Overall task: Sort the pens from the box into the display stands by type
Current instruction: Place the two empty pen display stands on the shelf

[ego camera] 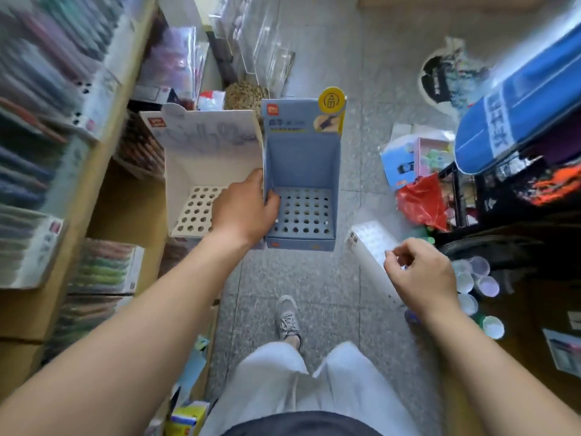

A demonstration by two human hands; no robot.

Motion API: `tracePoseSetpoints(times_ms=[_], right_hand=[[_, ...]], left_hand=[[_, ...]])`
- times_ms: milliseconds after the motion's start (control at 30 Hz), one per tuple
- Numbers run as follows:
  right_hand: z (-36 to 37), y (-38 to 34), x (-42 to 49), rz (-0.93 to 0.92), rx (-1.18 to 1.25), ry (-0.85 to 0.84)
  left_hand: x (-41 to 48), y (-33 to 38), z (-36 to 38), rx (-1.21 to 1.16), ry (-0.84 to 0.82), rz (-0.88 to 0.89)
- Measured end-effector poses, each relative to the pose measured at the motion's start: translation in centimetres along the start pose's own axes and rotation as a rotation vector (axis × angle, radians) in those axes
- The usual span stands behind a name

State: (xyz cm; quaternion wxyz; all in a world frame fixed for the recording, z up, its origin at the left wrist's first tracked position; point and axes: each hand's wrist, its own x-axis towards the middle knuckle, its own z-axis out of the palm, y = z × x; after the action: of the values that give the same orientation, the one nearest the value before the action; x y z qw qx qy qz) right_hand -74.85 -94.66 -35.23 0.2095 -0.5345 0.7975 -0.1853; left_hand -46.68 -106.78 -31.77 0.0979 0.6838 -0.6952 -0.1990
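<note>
Gripping the blue stand [301, 158] by its left wall with left hand [243, 214], fingers curled round it. Pinching the box [372, 243] at near right with right hand [423, 275]. Keep stand level; set beside white stand [201, 152].

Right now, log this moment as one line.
left hand: grips blue stand | right hand: holds white box | white stand: beside blue stand | both stands empty
</note>
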Motion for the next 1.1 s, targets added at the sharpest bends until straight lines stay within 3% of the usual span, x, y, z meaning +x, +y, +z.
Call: tracePoseSetpoints(times_ms=[300,600,1100], right_hand=[[-1.7,-5.1,23.0,-0.01,0.022,0.013],[-3.0,-8.6,50.4,-0.067,0.024,-0.087],[-1.7,-21.6,90.7,-0.146,-0.04,-0.068]], left_hand=[[23.5,5.7,-1.8,-0.014,-0.027,0.022],[48.0,11.3,-1.6,-0.043,0.02,-0.066],[88.3,13.7,-4.3,-0.019,0.006,-0.048]])
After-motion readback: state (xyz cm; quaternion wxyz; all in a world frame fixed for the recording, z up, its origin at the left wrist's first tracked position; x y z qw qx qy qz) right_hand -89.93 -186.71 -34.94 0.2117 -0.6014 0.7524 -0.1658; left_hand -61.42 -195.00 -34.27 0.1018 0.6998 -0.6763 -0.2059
